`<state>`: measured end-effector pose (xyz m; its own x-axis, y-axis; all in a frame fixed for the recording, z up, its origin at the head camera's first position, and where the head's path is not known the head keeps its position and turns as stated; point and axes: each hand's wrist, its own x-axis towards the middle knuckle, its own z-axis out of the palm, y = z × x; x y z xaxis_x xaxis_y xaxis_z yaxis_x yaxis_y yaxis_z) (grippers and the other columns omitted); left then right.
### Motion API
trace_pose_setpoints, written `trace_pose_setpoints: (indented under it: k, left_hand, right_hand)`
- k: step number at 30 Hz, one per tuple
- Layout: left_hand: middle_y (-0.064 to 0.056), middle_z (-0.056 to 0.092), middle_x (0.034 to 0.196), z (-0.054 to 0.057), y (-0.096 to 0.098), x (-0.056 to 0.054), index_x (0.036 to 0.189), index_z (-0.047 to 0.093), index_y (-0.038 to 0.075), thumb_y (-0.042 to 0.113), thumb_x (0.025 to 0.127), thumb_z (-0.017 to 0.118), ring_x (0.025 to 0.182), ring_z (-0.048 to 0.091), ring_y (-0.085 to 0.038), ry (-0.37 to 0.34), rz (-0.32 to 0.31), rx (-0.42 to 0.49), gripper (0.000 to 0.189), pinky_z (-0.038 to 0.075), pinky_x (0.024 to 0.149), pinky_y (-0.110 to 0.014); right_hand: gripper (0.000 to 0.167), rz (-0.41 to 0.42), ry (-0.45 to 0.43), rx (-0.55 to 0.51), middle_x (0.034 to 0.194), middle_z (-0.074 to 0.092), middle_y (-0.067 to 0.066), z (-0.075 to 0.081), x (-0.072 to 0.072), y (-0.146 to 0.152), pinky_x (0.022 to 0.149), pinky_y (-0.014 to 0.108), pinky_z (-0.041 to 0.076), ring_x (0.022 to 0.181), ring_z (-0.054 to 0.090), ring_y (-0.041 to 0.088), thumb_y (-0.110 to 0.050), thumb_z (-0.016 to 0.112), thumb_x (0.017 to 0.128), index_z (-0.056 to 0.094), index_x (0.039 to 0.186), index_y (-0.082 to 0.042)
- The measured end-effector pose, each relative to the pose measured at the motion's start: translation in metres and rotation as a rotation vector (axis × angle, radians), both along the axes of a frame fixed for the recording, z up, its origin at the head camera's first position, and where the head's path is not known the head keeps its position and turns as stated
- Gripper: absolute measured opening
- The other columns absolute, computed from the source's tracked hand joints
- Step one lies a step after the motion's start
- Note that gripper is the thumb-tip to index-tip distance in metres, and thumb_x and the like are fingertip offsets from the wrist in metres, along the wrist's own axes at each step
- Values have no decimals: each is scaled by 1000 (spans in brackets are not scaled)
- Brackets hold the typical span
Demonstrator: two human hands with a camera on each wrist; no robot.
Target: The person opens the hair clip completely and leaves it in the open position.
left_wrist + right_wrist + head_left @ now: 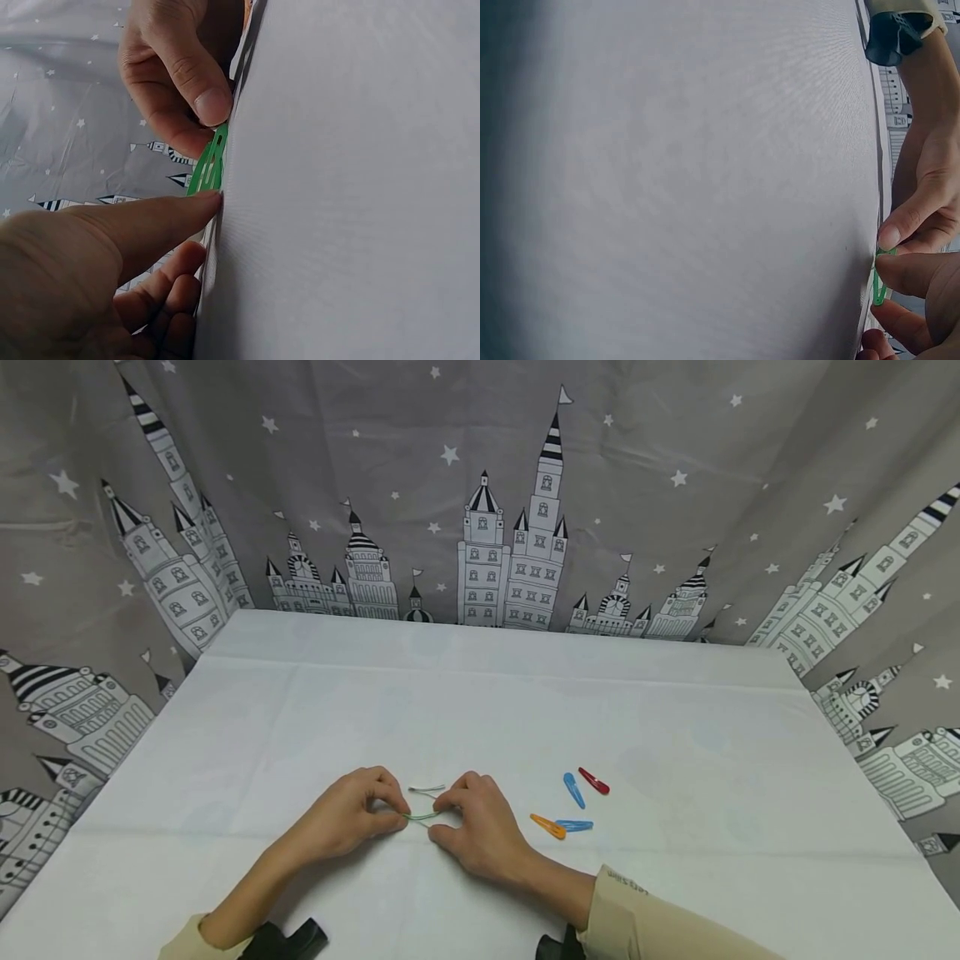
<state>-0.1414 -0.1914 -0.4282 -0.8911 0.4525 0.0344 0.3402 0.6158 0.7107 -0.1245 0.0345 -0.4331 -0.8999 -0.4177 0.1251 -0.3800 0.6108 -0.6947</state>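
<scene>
So, head view first: the green clip (422, 817) is low in the frame, a bit left of centre, in the gap between the left hand (352, 814) and the right hand (480, 827). Long axis runs roughly left to right, so it's right of the left fingertips and left of the right ones. Neither hand is really nearer, both are on it. The left pinches 1 end; the right has a finger and thumb at the other, a bit apart. Just above there's a thin grey thing (427, 788), too small for me to make out. Right of the right hand, 4 more clips lie on the table (450, 718): red clip (594, 781), upper blue clip (573, 791), orange clip (547, 827), lower blue clip (579, 826). The last 2 look like they touch.

Left wrist view: the green clip is left of centre, slanting steeply, right hand above it, left below. The left hand covers its lower end.

Right wrist view: it's near the lower right edge, close to upright, left hand above. The right fingers cover its middle, and the frame cuts that hand off. Can't tell how hard either hand squeezes.
</scene>
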Motion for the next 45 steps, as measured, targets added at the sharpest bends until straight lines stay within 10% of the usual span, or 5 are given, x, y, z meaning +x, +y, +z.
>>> trace_pose_setpoints:
  k: [45]
  left_hand:
    - [14,62,93,2,4,0,85,75,23,14,81,81,83,50,-15,-29,47,-9,12,40,72,-32]
  right_hand:
    - [18,-16,17,11,92,58,-2,1,-3,1,75,24,42,86,50,11,-13,78,80,75,97,-8]
